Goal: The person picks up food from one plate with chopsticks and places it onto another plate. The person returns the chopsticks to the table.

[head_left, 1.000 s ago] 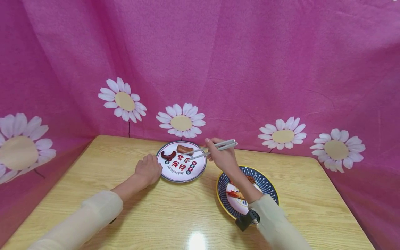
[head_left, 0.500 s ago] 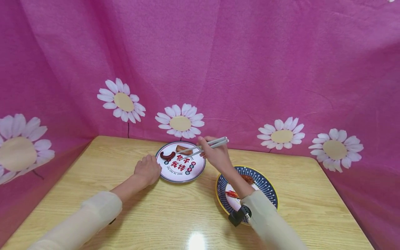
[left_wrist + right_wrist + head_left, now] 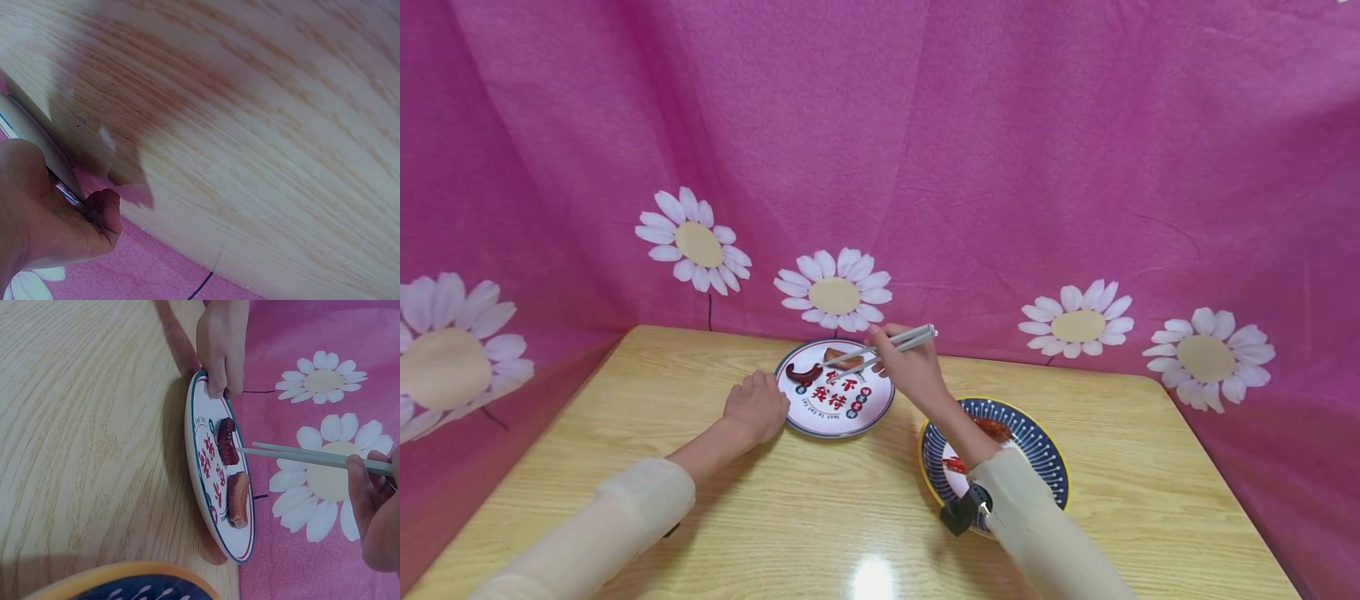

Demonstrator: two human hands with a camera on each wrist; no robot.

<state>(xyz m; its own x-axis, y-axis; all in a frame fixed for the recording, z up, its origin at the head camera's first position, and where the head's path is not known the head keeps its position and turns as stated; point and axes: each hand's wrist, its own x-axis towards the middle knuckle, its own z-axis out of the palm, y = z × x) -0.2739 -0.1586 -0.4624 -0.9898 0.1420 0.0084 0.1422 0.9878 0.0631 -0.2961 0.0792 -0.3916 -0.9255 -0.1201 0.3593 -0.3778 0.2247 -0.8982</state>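
Note:
My left hand (image 3: 757, 407) grips the left rim of a white plate (image 3: 865, 412) printed with red characters; in the right wrist view its thumb lies over the edge. On the plate are a dark red curled sausage-like piece (image 3: 227, 442) and a light brown piece of meat (image 3: 238, 500). My right hand (image 3: 912, 367) holds a pair of pale chopsticks (image 3: 300, 453), reaching in from the right. Their slightly parted tips are over the plate, overlapping the brown piece in the head view and right beside the dark piece in the right wrist view.
A blue patterned dish with a yellow rim (image 3: 1060, 467) stands under my right forearm. It holds a red piece (image 3: 953, 464) and a reddish-brown piece of food (image 3: 992, 428). A pink daisy-printed cloth (image 3: 955, 167) hangs behind the wooden table (image 3: 790, 517).
My right hand has moved left, bringing the chopstick tips farther over the plate toward the two food pieces. The left hand and the plate have stayed in place.

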